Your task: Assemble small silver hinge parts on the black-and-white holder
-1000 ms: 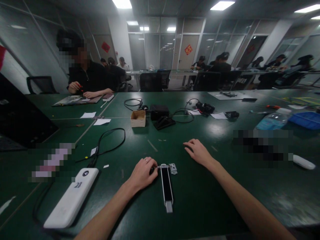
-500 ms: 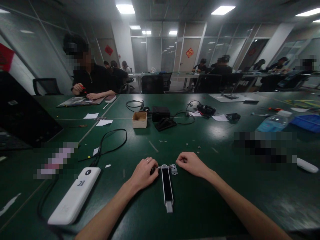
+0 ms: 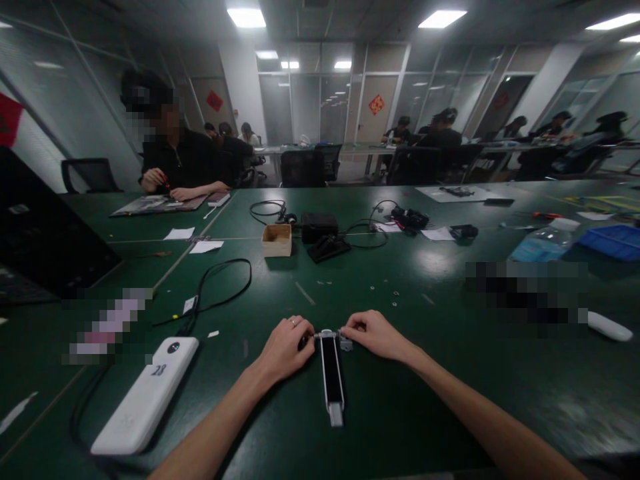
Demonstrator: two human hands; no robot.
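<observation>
A long narrow metal frame with a black strip down its middle lies on the green table in front of me, its pale block end towards me. Across its far end runs a short metal rod. My left hand is closed at the rod's left end, thumb and fingers pinched on it. A small metal bracket with holes sits at the right end of the rod. My right hand is pinched with its fingertips against that end, partly covering the bracket; anything between them is too small to make out.
Several small nuts lie beyond my right hand. To the left is a white power bank with a black cable. Farther off stand an open box, a bottle and a blue basket. A person sits across the table.
My right hand has moved left, from beside the bracket to the right end of the rod, now covering part of the bracket. My left hand keeps its hold.
</observation>
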